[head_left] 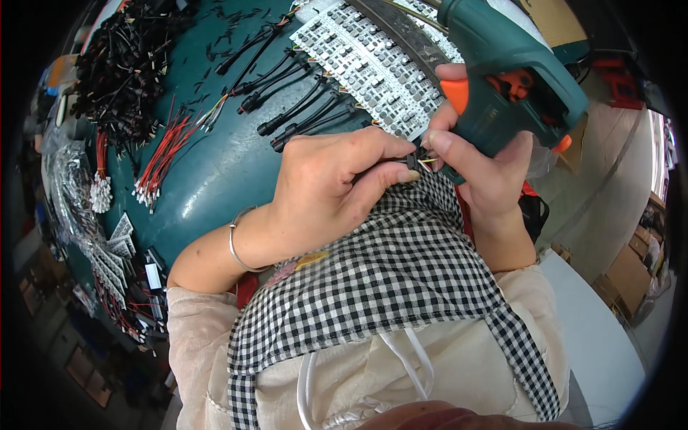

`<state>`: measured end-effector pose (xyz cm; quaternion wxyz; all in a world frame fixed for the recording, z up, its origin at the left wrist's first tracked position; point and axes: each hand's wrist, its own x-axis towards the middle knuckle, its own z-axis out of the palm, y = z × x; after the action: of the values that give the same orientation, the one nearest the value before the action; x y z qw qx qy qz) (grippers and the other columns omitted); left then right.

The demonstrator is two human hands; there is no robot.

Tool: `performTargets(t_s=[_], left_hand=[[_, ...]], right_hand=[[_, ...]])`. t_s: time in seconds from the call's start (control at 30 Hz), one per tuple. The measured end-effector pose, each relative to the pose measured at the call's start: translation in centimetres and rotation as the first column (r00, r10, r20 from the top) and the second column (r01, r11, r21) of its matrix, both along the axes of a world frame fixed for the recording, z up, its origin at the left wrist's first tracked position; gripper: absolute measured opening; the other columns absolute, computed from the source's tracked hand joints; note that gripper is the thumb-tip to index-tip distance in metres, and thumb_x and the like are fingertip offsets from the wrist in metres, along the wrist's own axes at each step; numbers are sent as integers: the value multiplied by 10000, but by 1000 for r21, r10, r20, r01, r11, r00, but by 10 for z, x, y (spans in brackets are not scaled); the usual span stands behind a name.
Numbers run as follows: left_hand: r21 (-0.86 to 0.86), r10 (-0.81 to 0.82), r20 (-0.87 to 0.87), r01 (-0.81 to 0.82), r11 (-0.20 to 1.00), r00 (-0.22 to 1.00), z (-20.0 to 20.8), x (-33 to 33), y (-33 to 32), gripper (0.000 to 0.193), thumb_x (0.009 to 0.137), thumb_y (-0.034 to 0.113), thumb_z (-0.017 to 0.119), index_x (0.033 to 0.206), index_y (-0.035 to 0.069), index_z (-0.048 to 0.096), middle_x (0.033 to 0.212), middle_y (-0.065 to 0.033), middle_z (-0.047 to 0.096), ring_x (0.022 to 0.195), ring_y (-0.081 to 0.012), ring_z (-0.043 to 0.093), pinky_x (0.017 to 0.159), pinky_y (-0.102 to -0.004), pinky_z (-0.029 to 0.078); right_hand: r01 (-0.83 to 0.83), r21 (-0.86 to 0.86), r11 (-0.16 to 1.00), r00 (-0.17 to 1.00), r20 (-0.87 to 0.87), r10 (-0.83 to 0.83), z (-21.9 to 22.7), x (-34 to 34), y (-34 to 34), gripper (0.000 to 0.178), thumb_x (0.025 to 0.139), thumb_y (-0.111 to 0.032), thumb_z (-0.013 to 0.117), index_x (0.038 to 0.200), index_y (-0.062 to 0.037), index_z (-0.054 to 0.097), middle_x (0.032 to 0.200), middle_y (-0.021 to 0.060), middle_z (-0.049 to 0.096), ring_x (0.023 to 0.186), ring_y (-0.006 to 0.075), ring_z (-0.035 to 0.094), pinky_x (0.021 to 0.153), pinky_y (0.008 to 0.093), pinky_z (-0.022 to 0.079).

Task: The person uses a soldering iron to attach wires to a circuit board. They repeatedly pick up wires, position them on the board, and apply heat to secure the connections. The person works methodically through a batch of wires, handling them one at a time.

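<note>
I see a dark green glue gun (pixel 516 64) with an orange trigger (pixel 456 95), a teal table (pixel 222 165), a black-and-white checked apron (pixel 387 287), red wires (pixel 165 154), black cable leads (pixel 301 107), and a silver bangle (pixel 235 247).

The left hand (pixel 326 190) pinched a small black connector (pixel 412 162) with thin coloured wires between its fingers (pixel 387 154). The right hand (pixel 476 154) gripped a green glue gun (pixel 512 68) with an orange trigger, its nozzle at the connector. Black cables (pixel 301 107) and circuit-board strips (pixel 373 64) lay on the green counter (pixel 222 172).
</note>
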<state>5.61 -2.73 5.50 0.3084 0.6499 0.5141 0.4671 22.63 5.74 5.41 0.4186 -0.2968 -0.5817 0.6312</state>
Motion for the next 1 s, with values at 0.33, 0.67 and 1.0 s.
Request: performTargets(t_s=[0.33,0.67,1.0], left_hand=[[23,26,-344,-19,1000,939,8,-22,3,168,727,6,763,863,-5,667,762,-103,684,614,-189,664,543,-255,511],[72,134,-457,-113,991,880,-17,-12,-6,175,701,6,766,848,14,671,692,-98,662,536,-201,626,473,-267,481],[128,145,-515,-92,988,845,-27,-8,-3,208,711,11,755,891,29,653,636,-70,616,493,-190,585,432,-283,449]], right_hand=[[92,-6,996,996,18,-92,20,57,-4,702,785,-185,711,1287,165,368,669,90,530,503,135,509,424,240,428],[67,-83,994,993,102,-58,11,119,-34,739,713,-220,780,1210,191,420,628,67,504,429,127,476,377,227,388],[70,-53,996,983,175,-60,4,137,-41,673,693,-228,784,1153,156,477,620,66,522,414,133,478,381,225,382]])
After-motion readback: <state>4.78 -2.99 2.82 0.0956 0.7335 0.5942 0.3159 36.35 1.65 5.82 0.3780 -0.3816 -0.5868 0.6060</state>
